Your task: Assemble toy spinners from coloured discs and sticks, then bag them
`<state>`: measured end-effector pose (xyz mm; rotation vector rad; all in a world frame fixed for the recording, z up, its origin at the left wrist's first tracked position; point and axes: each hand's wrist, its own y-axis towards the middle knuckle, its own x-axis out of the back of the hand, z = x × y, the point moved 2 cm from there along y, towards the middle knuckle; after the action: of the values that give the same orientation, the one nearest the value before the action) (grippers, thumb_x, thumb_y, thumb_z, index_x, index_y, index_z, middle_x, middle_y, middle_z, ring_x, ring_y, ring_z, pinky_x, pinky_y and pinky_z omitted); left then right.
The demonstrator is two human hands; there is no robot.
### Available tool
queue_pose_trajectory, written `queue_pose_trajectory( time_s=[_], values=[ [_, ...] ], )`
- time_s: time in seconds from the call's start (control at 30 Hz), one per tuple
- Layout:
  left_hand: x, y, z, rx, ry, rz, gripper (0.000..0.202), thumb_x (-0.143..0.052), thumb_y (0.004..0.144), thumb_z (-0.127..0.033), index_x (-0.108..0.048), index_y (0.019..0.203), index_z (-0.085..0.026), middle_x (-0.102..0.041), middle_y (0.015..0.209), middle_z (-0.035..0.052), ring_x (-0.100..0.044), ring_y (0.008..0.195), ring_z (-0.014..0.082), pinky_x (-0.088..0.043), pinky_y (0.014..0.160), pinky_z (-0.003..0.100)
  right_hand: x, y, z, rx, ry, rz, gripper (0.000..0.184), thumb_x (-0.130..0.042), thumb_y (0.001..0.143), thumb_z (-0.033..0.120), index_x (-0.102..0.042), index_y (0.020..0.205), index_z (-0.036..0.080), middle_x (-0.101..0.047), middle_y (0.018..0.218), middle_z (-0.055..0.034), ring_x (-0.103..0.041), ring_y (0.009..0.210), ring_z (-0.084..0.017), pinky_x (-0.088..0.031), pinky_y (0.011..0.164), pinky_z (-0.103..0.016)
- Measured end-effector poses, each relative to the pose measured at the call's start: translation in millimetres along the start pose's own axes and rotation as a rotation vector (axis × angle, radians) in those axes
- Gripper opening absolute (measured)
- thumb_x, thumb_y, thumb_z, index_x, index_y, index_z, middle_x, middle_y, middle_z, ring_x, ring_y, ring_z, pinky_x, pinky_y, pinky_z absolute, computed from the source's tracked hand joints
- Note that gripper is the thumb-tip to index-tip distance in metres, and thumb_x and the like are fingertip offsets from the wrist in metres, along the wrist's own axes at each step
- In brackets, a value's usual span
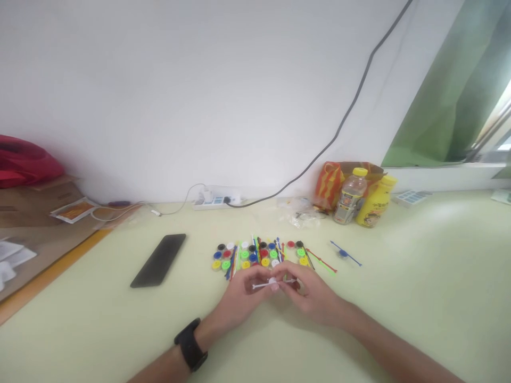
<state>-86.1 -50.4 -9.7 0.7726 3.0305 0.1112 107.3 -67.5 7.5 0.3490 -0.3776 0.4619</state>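
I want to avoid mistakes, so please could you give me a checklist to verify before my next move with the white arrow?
1. White arrow held between left hand and right hand: ok.
2. White arrow fully fixed at its middle: cannot tell, fingers cover part of it.
3. Coloured discs just beyond the hands: ok.
4. All arrows grouped together: not ok, the blue arrow lies apart at right.
5. Phone away from both hands: ok.
6. Yellow bottle capped: ok.
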Motion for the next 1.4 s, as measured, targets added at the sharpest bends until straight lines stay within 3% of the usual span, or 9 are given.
queue_pose_trajectory(
  time_s=[0.17,0.5,0.73,0.97,1.17,1.4],
  values=[
    [-0.1,-1.5,2.9,-0.017,0.042,-0.028,0.021,-0.077,0.092,-0.037,-0.077,0.103,-0.018,-0.078,0.105,0.0097,-0.073,0.100,0.0245,-0.059,0.093,0.038,2.7,2.0,-0.1,0.011,0.001,-0.015,0.016,-0.054,0.102,0.021,-0.066,0.111,0.026,-0.071,0.100,-0.0012,-0.061,0.082,-0.015,-0.043,0.066,-0.024],
    [0.0,-2.0,0.5,-0.023,0.099,-0.085,0.020,-0.077,0.091,-0.038,-0.077,0.098,-0.019,-0.077,0.105,0.0101,-0.072,0.102,0.0261,-0.059,0.094,0.039,0.1,3.4,-6.0,-0.032,-0.056,-0.001,0.015,-0.055,0.100,0.027,-0.062,0.088,0.021,-0.058,0.073,0.0019,-0.047,0.064,-0.013,-0.034,0.057,-0.024],
    [-0.5,-3.2,-3.3,-0.025,0.113,-0.080,0.020,-0.080,0.088,-0.036,-0.075,0.096,-0.019,-0.078,0.103,0.0091,-0.072,0.097,0.0242,-0.059,0.093,0.039,-0.3,1.9,-7.8,-0.033,-0.034,0.046,0.013,-0.055,0.097,0.020,-0.062,0.086,0.020,-0.054,0.069,0.0042,-0.041,0.060,-0.011,-0.029,0.056,-0.023],
    [-0.2,-4.2,-1.1,-0.031,0.102,-0.070,0.021,-0.076,0.092,-0.038,-0.074,0.099,-0.019,-0.077,0.107,0.0093,-0.072,0.101,0.0241,-0.058,0.094,0.037,-1.5,2.6,-10.9,-0.021,-0.130,-0.002,0.018,-0.056,0.100,0.028,-0.065,0.086,0.020,-0.060,0.073,0.0019,-0.046,0.062,-0.012,-0.033,0.058,-0.024],
    [-2.7,-4.5,-4.4,-0.013,0.105,-0.080,0.022,-0.076,0.092,-0.040,-0.074,0.097,-0.019,-0.078,0.100,0.0082,-0.073,0.095,0.0232,-0.058,0.088,0.034,0.6,3.0,-14.0,-0.054,-0.176,-0.058,0.019,-0.060,0.099,0.036,-0.066,0.088,0.021,-0.058,0.069,0.0032,-0.046,0.060,-0.012,-0.032,0.057,-0.024],
    [-1.5,-3.7,-3.7,-0.008,0.166,-0.103,0.022,-0.074,0.093,-0.040,-0.077,0.101,-0.020,-0.078,0.108,0.0094,-0.072,0.101,0.0249,-0.058,0.092,0.036,1.9,3.4,-12.6,-0.021,-0.140,-0.027,0.018,-0.055,0.101,0.032,-0.065,0.091,0.021,-0.058,0.072,0.0026,-0.045,0.060,-0.012,-0.033,0.056,-0.024]
  ],
)
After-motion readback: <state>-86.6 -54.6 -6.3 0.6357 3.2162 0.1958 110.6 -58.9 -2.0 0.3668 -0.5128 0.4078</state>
